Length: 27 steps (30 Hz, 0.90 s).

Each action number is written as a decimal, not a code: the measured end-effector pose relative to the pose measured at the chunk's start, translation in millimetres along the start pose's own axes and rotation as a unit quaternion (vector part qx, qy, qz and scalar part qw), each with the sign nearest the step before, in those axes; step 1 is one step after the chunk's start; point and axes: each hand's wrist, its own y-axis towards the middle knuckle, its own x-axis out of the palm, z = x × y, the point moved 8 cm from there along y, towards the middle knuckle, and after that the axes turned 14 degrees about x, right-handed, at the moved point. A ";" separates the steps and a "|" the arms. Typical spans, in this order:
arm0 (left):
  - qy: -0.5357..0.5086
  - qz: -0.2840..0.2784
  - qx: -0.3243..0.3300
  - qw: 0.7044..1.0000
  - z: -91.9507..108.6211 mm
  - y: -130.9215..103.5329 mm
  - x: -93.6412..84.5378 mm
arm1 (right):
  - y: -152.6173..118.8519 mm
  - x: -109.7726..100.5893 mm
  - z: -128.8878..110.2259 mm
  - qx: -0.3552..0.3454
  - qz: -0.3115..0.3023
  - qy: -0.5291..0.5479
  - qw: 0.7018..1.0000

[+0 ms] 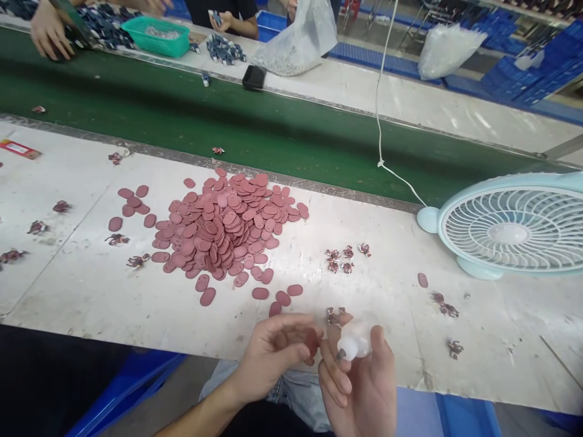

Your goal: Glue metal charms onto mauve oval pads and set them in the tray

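Between the thumb and fingers of my left hand point(277, 355) is a reddish oval disc point(311, 342), held near the table's front edge. My right hand point(359, 382) is closed around a small white squeeze bottle point(355, 341), its dark tip pointing down and left toward the disc. Just beyond the bottle lies a small brown-and-white figure point(336, 315), partly hidden by my fingers. A large heap of the same oval discs point(223, 224) spreads over the table ahead of my left hand. Several small figures point(347, 258) sit in a cluster to the right of the heap.
A pale blue fan point(510, 233) lies at the right, its white cord point(379, 121) crossing the green conveyor belt point(300, 139). More figures point(117, 239) are scattered left and right. Across the belt, co-workers' hands point(50, 33) work near a green basket point(157, 45) and a plastic bag point(300, 45).
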 end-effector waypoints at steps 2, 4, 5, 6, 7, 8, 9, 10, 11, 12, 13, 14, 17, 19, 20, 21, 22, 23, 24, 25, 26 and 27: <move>-0.062 0.030 -0.027 0.997 -3.0 2.4 -1.6 | -5.5 0.9 -7.4 -0.038 -0.011 -0.044 0.998; -0.086 0.062 -0.050 0.993 -4.3 3.0 -3.3 | -10.0 0.4 -18.9 -0.094 -0.016 -0.091 0.991; -0.091 0.072 -0.058 0.992 -4.1 2.6 -3.5 | -11.7 -0.7 -24.8 -0.120 -0.015 -0.111 0.986; -0.093 0.074 -0.064 0.991 -3.5 2.0 -2.7 | -13.2 -2.3 -30.5 -0.144 -0.011 -0.128 0.981; -0.096 0.069 -0.067 0.991 -2.6 1.1 -1.3 | -14.8 -4.2 -35.8 -0.167 -0.006 -0.143 0.976; -0.099 0.059 -0.068 0.991 -1.8 0.1 0.5 | -16.5 -5.9 -40.1 -0.186 -0.002 -0.157 0.970; -0.104 0.050 -0.070 0.991 -1.5 -1.3 2.2 | -18.4 -7.0 -43.1 -0.201 -0.002 -0.171 0.964; -0.111 0.041 -0.073 0.990 -1.9 -3.0 3.8 | -20.6 -7.3 -44.7 -0.215 -0.003 -0.186 0.959; -0.120 0.036 -0.077 0.989 -3.0 -4.9 5.0 | -22.8 -7.1 -44.8 -0.224 -0.004 -0.202 0.953; -0.128 0.034 -0.083 0.988 -4.8 -6.8 6.0 | -25.3 -7.1 -43.9 -0.233 0.002 -0.215 0.948; -0.134 0.033 -0.089 0.986 -7.0 -8.7 6.7 | -28.4 -7.1 -42.9 -0.248 0.013 -0.225 0.942; -0.136 0.032 -0.095 0.986 -9.2 -10.5 7.6 | -32.3 -6.5 -42.1 -0.269 0.028 -0.233 0.934; -0.132 0.022 -0.099 0.986 -13.7 -14.1 11.2 | -45.3 1.1 -39.2 -0.354 0.065 -0.249 0.899; -0.132 0.017 -0.093 0.987 -14.3 -14.7 13.6 | -50.9 8.3 -36.2 -0.401 0.076 -0.261 0.875; -0.132 0.016 -0.090 0.987 -14.2 -14.7 14.7 | -52.7 9.9 -35.2 -0.419 0.085 -0.261 0.865; -0.134 0.015 -0.087 0.987 -13.7 -14.5 15.8 | -53.7 10.2 -34.6 -0.432 0.097 -0.260 0.858; -0.138 0.014 -0.085 0.987 -13.0 -14.1 17.2 | -54.2 9.5 -34.4 -0.442 0.109 -0.258 0.852; -0.144 0.011 -0.085 0.986 -12.3 -13.6 18.7 | -54.6 8.2 -34.5 -0.449 0.121 -0.255 0.848; -0.151 0.009 -0.085 0.985 -11.5 -13.1 20.3 | -54.3 7.2 -34.7 -0.451 0.127 -0.255 0.846; -0.157 0.006 -0.086 0.984 -10.7 -12.5 21.6 | -53.4 6.8 -34.9 -0.449 0.126 -0.259 0.846; -0.161 0.005 -0.086 0.983 -9.9 -11.9 22.5 | -52.6 6.6 -35.2 -0.446 0.124 -0.263 0.846; -0.163 0.005 -0.087 0.983 -9.4 -11.4 22.8 | -52.5 6.2 -35.9 -0.445 0.124 -0.265 0.846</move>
